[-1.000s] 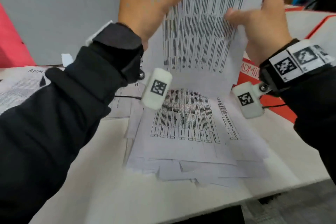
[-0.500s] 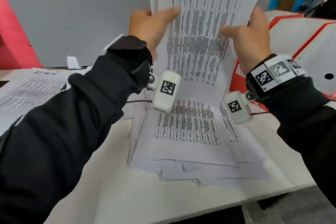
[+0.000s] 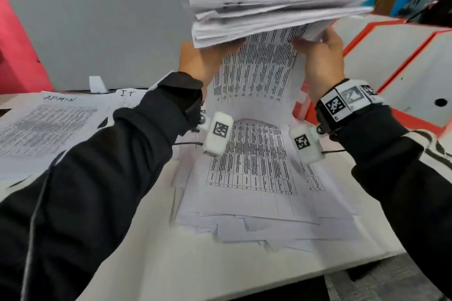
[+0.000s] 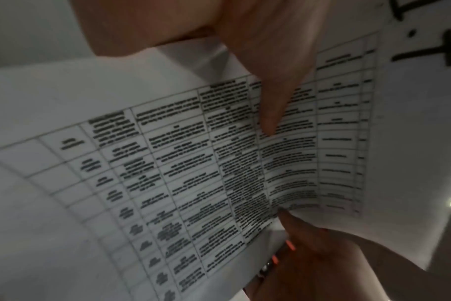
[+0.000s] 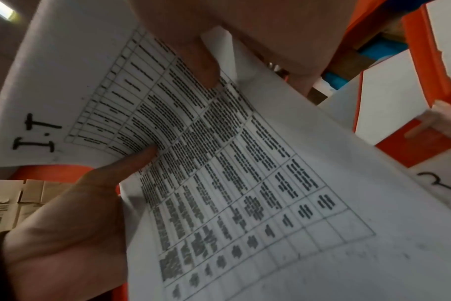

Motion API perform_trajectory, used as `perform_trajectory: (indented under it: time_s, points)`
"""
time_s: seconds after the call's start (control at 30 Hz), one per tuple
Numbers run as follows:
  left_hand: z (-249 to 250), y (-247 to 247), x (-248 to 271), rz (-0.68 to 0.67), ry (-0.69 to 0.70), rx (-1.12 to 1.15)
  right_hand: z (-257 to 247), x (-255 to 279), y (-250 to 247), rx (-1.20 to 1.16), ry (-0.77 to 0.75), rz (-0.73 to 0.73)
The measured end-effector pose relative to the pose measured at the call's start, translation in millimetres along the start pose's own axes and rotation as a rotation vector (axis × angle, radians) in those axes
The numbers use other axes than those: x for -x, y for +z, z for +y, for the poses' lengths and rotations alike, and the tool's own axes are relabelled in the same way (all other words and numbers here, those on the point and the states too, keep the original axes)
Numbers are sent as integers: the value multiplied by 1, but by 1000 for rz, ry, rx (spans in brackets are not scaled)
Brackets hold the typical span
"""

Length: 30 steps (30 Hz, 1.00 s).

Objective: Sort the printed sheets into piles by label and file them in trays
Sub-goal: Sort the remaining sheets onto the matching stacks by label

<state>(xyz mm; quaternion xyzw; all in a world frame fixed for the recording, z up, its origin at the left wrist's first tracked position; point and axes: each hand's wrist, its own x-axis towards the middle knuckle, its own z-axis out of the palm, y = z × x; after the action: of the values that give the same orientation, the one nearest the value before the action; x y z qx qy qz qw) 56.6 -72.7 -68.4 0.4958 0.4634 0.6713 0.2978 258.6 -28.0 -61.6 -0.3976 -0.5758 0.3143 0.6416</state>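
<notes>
Both arms reach forward and up, forearms raised over the table's middle. The left hand (image 3: 200, 61) and right hand (image 3: 320, 61) are lifted side by side, each thumb pressed forward, the fingers apparently curled behind, mostly hidden.

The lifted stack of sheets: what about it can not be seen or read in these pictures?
- Table text on the bottom sheet: blurred in both wrist views; only the handwritten "I.T" reads.
- Upper sheets of the lifted stack: head view shows only their edges.
- Left hand and right hand: fingers behind the paper are hidden in the head view.
- Red trays: insides not visible.
</notes>
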Motion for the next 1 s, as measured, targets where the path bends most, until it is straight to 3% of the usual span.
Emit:
perform_trajectory:
  time_s: [0.1,0.27,0.47,0.57,0.67,0.77,0.93,1.0]
  points:
    - [11,0,-2,73,-5,-117,-8,-5,-4,50,-53,44]
    - [7,13,6,144,-24,-292,-7,3,3,85,-148,-37]
    - [40,23,3,178,74,-178,-38,-6,11,71,-300,40]
    - [40,13,2,132,160,-16,-39,-7,7,51,-219,2]
    - [9,4,15,55,5,8,-7,8,4,89,-34,-61]
    - [-18,2,23,74,-167,-58,18,17,5,94,32,-92]
    - [-12,4,13,91,-160,-125,11,8,9,19,53,-53]
    - [-25,2,13,52,-169,-181,20,11,5,45,92,-103]
